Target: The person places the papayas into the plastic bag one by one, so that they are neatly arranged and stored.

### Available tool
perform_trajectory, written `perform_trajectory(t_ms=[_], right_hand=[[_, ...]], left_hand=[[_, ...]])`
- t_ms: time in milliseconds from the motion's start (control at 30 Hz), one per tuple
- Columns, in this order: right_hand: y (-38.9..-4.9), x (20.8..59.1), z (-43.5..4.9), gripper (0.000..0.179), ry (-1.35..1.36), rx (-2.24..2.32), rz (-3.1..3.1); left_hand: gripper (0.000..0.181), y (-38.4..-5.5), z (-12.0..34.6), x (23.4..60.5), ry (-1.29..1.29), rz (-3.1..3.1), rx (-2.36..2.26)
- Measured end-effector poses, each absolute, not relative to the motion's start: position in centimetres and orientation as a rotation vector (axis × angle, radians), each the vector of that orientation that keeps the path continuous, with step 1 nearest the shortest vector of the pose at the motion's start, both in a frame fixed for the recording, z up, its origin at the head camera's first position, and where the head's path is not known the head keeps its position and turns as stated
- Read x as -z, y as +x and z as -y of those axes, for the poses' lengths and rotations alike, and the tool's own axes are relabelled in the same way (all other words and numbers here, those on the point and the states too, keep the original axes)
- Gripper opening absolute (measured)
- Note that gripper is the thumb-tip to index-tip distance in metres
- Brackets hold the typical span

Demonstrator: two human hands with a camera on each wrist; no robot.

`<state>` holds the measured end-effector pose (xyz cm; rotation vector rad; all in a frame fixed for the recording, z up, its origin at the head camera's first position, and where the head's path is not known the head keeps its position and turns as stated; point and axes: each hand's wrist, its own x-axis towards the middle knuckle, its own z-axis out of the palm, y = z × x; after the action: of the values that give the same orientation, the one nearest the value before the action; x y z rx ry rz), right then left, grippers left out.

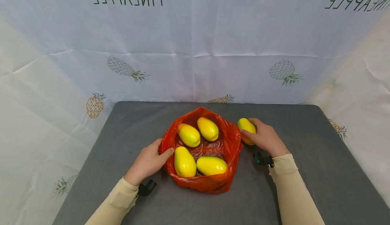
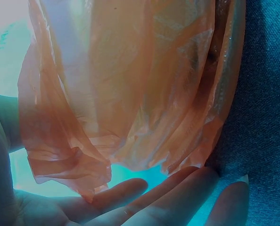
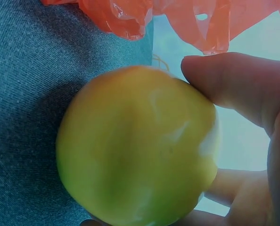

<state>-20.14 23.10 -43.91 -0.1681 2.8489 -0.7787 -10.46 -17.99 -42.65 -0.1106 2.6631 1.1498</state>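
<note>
A red plastic bag (image 1: 195, 183) stands wide open on the grey table, with several glossy yellow mangoes (image 1: 208, 129) lying inside it. At the bag's left rim, my left hand (image 1: 148, 160) holds the plastic, thumb over the edge and fingers outside. The left wrist view shows those fingers (image 2: 177, 197) along the crumpled plastic. Just right of the bag, my right hand (image 1: 266, 137) grips another mango (image 1: 247, 126) between thumb and fingers. In the right wrist view this mango (image 3: 135, 146) appears close to the grey surface, beside the bag's edge.
The grey table (image 1: 134, 116) extends around the bag on all sides. A white cloth (image 1: 195, 32) printed with pineapples hangs behind it and along both sides. Dark straps (image 1: 262, 159) sit at both wrists, below the cream sleeves.
</note>
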Motion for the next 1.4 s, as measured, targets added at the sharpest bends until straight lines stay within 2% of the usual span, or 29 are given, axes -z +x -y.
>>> perform_trajectory(t_ms=[1400], right_hand=[[-20.13, 43.77, -23.21, 0.084, -0.198, 0.76, -2.859]], left_hand=[[0.053, -10.45, 17.97, 42.77, -0.107, -2.665, -1.167]])
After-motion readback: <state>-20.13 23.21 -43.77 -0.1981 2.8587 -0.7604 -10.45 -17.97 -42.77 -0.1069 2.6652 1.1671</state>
